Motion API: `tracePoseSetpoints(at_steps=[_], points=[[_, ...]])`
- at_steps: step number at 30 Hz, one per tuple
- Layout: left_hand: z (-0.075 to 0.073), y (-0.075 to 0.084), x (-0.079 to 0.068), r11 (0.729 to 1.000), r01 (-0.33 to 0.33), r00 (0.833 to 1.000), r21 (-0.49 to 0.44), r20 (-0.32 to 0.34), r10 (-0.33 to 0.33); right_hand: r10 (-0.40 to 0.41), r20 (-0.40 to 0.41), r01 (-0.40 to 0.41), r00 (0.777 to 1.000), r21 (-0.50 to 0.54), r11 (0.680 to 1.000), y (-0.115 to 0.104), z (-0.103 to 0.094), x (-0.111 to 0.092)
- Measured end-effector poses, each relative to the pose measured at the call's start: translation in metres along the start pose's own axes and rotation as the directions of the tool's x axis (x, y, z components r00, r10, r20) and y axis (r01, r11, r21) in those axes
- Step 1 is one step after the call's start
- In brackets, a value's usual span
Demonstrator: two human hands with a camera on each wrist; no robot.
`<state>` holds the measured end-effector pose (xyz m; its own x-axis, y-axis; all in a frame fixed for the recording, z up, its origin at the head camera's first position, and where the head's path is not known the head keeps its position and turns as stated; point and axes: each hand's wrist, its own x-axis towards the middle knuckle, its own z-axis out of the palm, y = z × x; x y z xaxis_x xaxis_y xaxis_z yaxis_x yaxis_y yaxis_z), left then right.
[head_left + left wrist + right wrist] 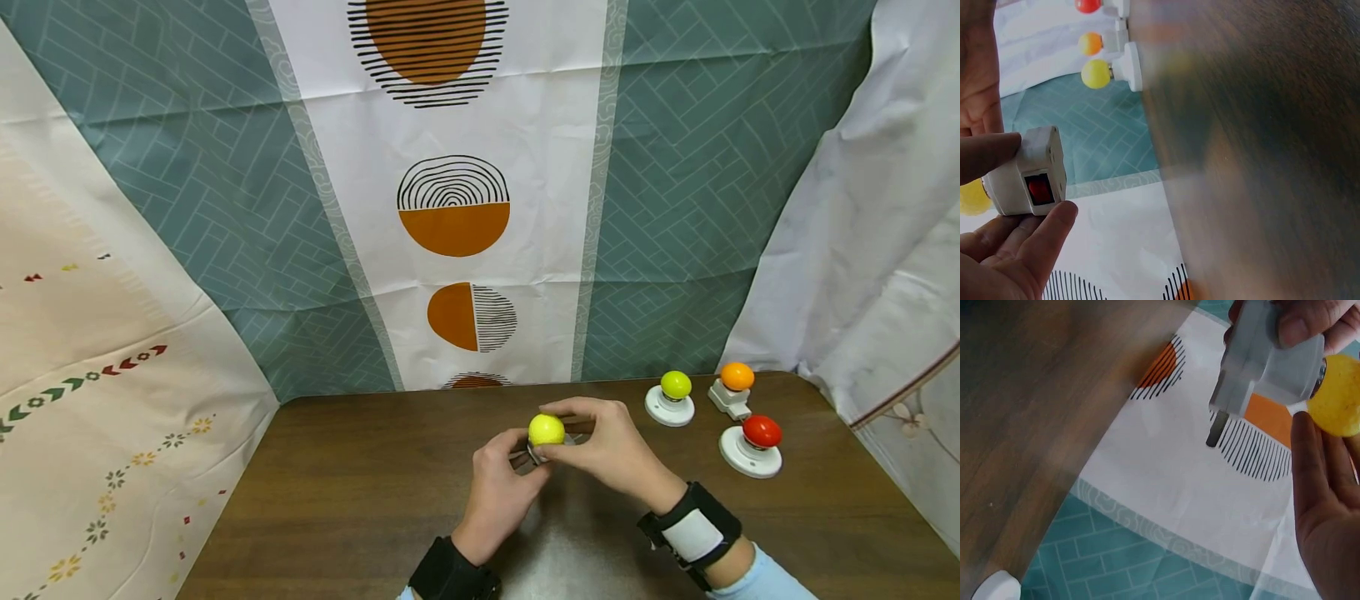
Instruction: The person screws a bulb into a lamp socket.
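Note:
My left hand point(498, 483) grips a white plug-in bulb socket point(1013, 181) between thumb and fingers, above the table. A red rocker switch point(1040, 189) shows on the socket's side in the left wrist view. One flat metal plug pin point(1217, 429) juts from its base in the right wrist view. A round yellow bulb point(546, 430) sits at the socket's mouth. Around this bulb my right hand point(615, 446) has its thumb and index finger, pinching it. How far the bulb's thread is inside the socket cannot be told.
On the brown table point(360, 492), to the right, stand a yellow-green bulb point(676, 384) on a round white base, an orange bulb point(737, 376) in a white plug-in socket, and a red bulb point(762, 432) on a round base. Patterned cloth point(480, 133) hangs behind the table.

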<state>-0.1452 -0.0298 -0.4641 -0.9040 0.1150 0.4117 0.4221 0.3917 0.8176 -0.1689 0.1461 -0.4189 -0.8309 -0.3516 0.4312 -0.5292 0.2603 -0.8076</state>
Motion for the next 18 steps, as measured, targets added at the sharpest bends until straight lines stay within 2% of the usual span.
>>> tracePoseSetpoints(at_steps=[6,9,13,18], points=[[-0.0001,0.0,-0.0005,1.0,0.002,1.0,0.004,0.003,-0.002,-0.029,0.127,0.025,0.991,0.03,0.999,0.0002,-0.0077,0.0021],[-0.0001,0.0002,-0.0007,1.0,0.01,1.0,-0.001,0.005,-0.01,-0.044,0.166,0.035,0.985,0.054,0.998,-0.0005,-0.0097,0.0029],[-0.0004,0.0006,-0.0013,1.0,0.021,1.0,-0.011,0.012,-0.021,-0.043,0.162,0.035,0.986,0.052,0.998,-0.0021,-0.0093,0.0028],[-0.0016,0.0014,-0.0021,1.0,0.013,1.0,0.003,0.008,-0.013,-0.024,0.106,0.022,0.994,0.016,1.0,-0.0038,-0.007,0.0009]])
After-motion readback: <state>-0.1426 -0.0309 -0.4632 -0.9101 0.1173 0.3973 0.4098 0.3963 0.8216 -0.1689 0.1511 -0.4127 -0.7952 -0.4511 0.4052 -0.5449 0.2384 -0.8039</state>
